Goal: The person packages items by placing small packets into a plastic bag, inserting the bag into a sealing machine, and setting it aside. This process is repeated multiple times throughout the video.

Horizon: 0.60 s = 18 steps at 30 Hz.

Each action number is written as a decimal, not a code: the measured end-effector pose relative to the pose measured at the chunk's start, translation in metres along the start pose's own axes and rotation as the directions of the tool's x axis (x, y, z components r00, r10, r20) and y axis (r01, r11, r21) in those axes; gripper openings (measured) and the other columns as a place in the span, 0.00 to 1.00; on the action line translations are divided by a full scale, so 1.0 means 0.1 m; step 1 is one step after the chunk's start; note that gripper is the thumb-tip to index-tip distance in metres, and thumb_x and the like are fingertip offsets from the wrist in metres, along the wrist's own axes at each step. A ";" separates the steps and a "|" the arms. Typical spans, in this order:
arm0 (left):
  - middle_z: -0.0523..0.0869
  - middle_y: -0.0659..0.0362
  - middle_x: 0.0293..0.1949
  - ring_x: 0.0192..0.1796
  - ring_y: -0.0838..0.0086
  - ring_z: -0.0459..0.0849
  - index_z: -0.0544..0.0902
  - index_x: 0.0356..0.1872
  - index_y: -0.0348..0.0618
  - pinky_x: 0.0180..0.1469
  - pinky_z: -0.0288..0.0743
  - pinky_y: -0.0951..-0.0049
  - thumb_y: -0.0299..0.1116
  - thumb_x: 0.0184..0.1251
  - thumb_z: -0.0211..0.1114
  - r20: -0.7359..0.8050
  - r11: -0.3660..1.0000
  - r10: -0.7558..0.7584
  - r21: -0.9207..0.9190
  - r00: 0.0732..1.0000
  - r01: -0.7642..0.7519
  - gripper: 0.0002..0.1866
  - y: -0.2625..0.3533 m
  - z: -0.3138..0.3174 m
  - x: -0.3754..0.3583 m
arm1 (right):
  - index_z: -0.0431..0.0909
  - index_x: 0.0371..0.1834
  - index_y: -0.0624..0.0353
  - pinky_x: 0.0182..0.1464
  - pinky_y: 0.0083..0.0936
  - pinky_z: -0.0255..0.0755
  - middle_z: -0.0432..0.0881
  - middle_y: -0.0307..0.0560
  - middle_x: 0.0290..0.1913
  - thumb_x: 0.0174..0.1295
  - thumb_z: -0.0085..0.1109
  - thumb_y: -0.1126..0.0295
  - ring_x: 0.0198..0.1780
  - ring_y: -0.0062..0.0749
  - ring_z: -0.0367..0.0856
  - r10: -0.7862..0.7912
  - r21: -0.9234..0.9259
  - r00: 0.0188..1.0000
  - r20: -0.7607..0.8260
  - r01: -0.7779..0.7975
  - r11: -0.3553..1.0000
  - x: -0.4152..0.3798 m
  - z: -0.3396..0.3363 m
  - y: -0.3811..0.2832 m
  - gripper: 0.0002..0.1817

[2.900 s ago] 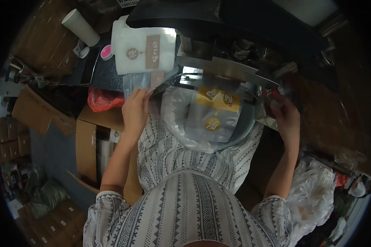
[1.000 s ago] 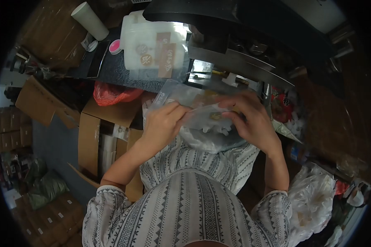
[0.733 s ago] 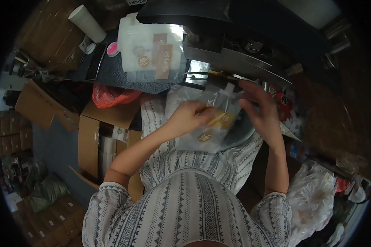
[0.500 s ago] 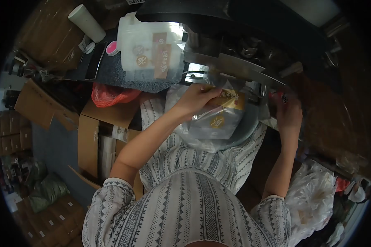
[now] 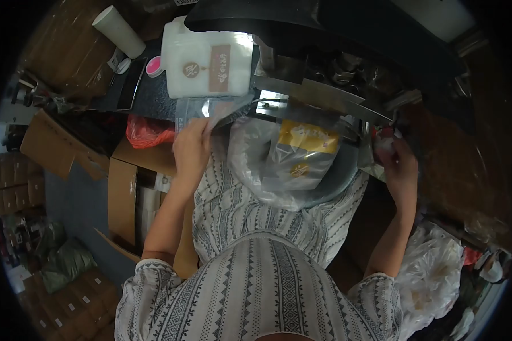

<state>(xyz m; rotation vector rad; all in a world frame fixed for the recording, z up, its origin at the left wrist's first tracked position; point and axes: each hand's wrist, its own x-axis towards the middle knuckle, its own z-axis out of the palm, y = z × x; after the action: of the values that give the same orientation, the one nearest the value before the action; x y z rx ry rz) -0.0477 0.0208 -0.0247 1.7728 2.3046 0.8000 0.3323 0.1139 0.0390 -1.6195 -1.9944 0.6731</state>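
Note:
My left hand (image 5: 192,149) is closed on the edge of a clear plastic bag (image 5: 196,109), just in front of a stack of printed translucent bags (image 5: 179,59). A clear bag with a gold printed band (image 5: 301,165) lies on a round, plastic-covered basin or tray (image 5: 244,150) at my lap, with neither hand touching it. To the right, my right hand (image 5: 402,176) is beside the machine, its fingers curled around a small reddish and pale thing (image 5: 384,146). That thing is dim and partly hidden, so its kind does not show.
A dark machine with a metal plate (image 5: 324,94) overhangs the work area. A white cup (image 5: 119,31) and a pink-topped round container (image 5: 154,67) stand at the back left. An open cardboard box (image 5: 122,199) is at my left, crumpled plastic (image 5: 429,273) at my right.
My left hand has moved left from the gold-banded bag to a clear bag by the stack. The gold-banded bag stays at my lap. My right hand has shifted slightly lower.

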 end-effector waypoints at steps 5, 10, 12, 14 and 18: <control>0.83 0.54 0.33 0.32 0.57 0.83 0.83 0.38 0.43 0.32 0.76 0.64 0.23 0.60 0.63 -0.110 0.970 0.222 -0.074 0.969 -0.231 0.06 0.63 -0.11 -0.23 | 0.77 0.51 0.61 0.42 0.32 0.77 0.82 0.52 0.40 0.56 0.61 0.80 0.40 0.39 0.84 -0.112 0.235 0.981 0.156 0.073 0.969 -0.09 0.29 -0.63 0.17; 0.83 0.56 0.32 0.31 0.59 0.84 0.83 0.38 0.44 0.30 0.76 0.65 0.25 0.60 0.65 -0.056 0.962 0.266 -0.043 0.962 -0.268 0.06 0.79 -0.19 -0.26 | 0.78 0.51 0.61 0.44 0.32 0.78 0.80 0.49 0.45 0.55 0.56 0.87 0.44 0.39 0.82 -0.615 -0.026 0.789 0.016 0.615 0.788 -0.04 0.51 -0.89 0.19; 0.83 0.56 0.31 0.31 0.59 0.84 0.83 0.38 0.44 0.30 0.76 0.65 0.26 0.60 0.65 -0.020 0.939 0.336 -0.069 0.942 -0.336 0.06 0.82 -0.18 -0.27 | 0.78 0.51 0.62 0.47 0.35 0.79 0.79 0.50 0.48 0.53 0.55 0.89 0.46 0.45 0.81 -0.680 -0.124 0.723 0.126 0.691 0.712 -0.07 0.45 -0.99 0.21; 0.83 0.56 0.30 0.30 0.60 0.84 0.84 0.38 0.44 0.30 0.76 0.65 0.26 0.60 0.65 0.011 0.912 0.401 -0.097 0.916 -0.398 0.06 0.83 -0.14 -0.28 | 0.77 0.52 0.61 0.48 0.35 0.78 0.79 0.50 0.48 0.54 0.55 0.88 0.46 0.45 0.81 -0.676 -0.083 0.720 0.157 0.691 0.718 -0.11 0.45 -0.98 0.22; 0.85 0.54 0.33 0.31 0.62 0.85 0.84 0.38 0.41 0.30 0.76 0.69 0.30 0.64 0.64 0.284 0.877 0.374 -0.418 0.883 -0.238 0.06 0.85 0.05 -0.21 | 0.77 0.55 0.59 0.49 0.36 0.77 0.80 0.51 0.46 0.55 0.60 0.84 0.45 0.46 0.81 -0.511 0.255 0.834 0.208 0.458 0.852 -0.05 0.46 -0.80 0.22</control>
<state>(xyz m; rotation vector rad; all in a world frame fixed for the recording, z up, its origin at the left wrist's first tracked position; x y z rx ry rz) 0.0344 0.0176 0.0070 1.9359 1.5392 0.8100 0.2441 0.0916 0.0551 -0.8753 -2.3223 0.8835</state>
